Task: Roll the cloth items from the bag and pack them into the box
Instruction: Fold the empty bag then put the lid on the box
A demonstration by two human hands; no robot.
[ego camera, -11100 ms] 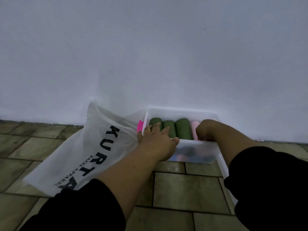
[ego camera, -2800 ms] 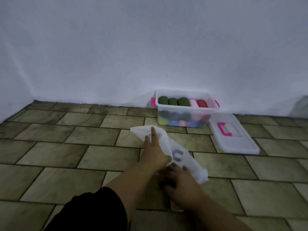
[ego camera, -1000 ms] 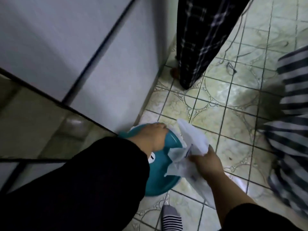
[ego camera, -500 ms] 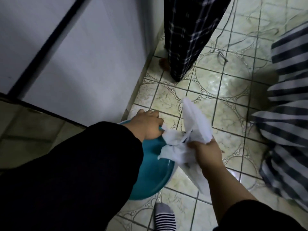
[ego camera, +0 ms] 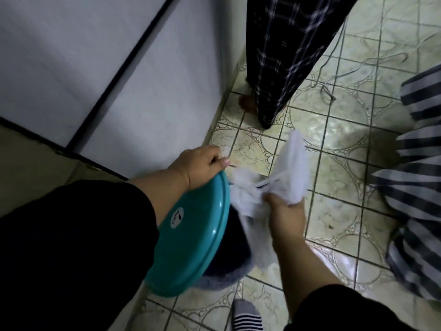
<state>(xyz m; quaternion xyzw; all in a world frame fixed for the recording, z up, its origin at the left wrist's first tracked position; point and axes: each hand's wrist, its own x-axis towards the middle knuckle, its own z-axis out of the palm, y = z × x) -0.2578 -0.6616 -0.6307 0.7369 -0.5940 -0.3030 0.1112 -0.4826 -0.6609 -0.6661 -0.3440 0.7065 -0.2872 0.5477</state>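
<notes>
While the teal lid point(ego camera: 193, 237) was tilted up on its edge by the left hand point(ego camera: 198, 167), whose fingers were closed over its upper rim, the mouth of a bin point(ego camera: 229, 259) was uncovered beneath it. Its inside was seen only as a dark space, and what was lying in it could not be told. A greyish rim of the bin was visible at the lower side, just beside the lid. A round white sticker point(ego camera: 177, 218) was seen on the lid's top face.

The white bag point(ego camera: 281, 185) was held crumpled in the right hand point(ego camera: 284, 211), which was clenched around its middle, so that one end stood up above the fist and the other end hung down at the bin's opening. Whether anything was inside the bag could not be judged. The two hands were kept apart, with the bag between them.

The patterned tile floor point(ego camera: 334, 225) was seen around the bin, and a white cabinet door point(ego camera: 155, 91) stood at the left. A striped sock point(ego camera: 245, 316) was visible at the bottom. A leg in dark checked trousers point(ego camera: 281, 56) was seen at the top, and striped cloth point(ego camera: 420, 187) at the right.
</notes>
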